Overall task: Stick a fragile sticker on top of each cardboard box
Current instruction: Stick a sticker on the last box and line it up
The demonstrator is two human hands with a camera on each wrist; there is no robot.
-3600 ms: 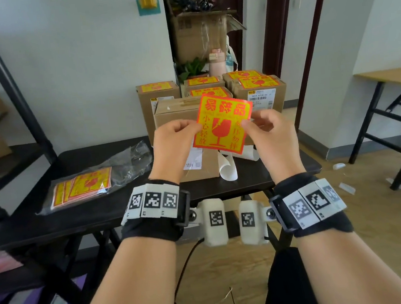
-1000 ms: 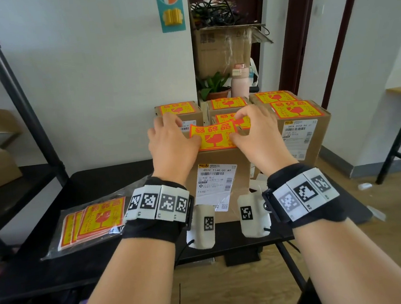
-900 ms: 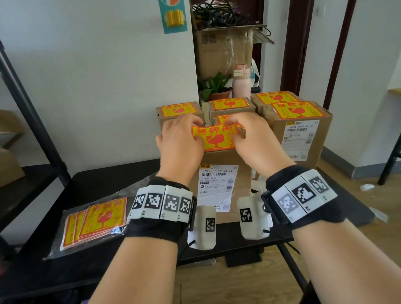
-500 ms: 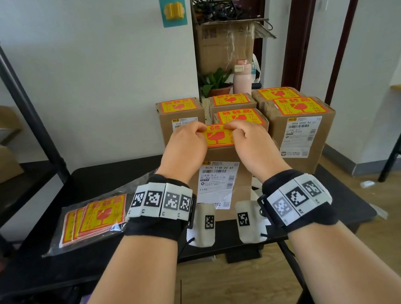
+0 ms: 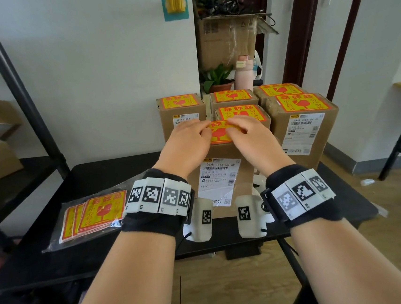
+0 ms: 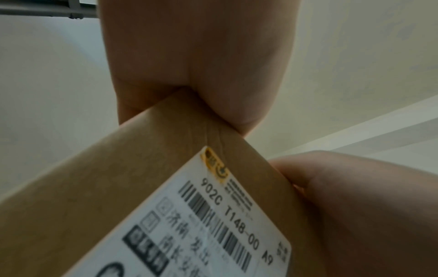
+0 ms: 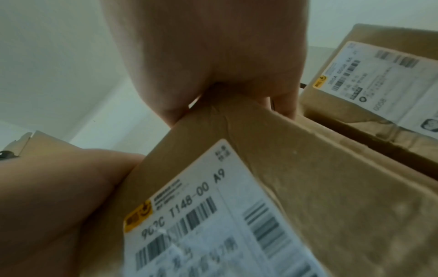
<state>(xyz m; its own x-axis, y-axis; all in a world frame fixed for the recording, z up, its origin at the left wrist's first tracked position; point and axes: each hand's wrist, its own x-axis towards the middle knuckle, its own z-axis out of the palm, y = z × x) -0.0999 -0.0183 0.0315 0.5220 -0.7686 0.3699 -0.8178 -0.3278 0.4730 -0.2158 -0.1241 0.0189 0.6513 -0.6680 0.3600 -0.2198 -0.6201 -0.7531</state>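
left hand (image 5: 188,140) | fingers flat on sticker (image 5: 218,135) | right hand (image 5: 247,135) | same, atop box (image 5: 221,174)

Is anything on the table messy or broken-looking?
A little. The shipping label on the front box has plastic film lifting at its bottom edge, and the big right box looks wrinkled. Both hands press the new sticker flat.
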